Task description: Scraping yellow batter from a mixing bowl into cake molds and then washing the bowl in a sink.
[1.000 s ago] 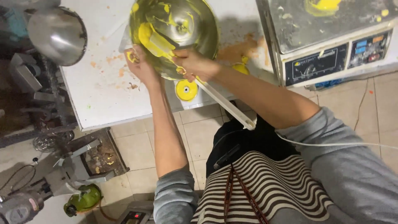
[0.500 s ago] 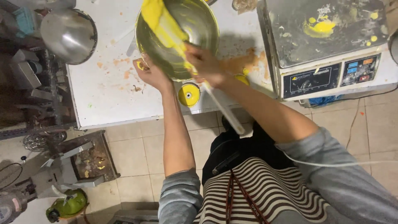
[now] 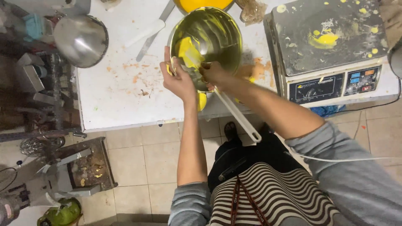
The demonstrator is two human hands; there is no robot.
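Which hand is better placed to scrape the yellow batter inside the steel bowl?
Right. The right hand already grips the spatula, blade inside the bowl; the left hand holds the bowl's rim.

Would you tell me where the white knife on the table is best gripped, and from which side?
Probably grip the knife by its thick white handle, the end nearer the table's front. It lies flat, blade pointing away toward the bowl, with bare table at its left, so come from above on that side.

One head camera looks steeply down, fairly near, over the white table [image 3: 125, 100] and tiled floor [image 3: 138, 167]
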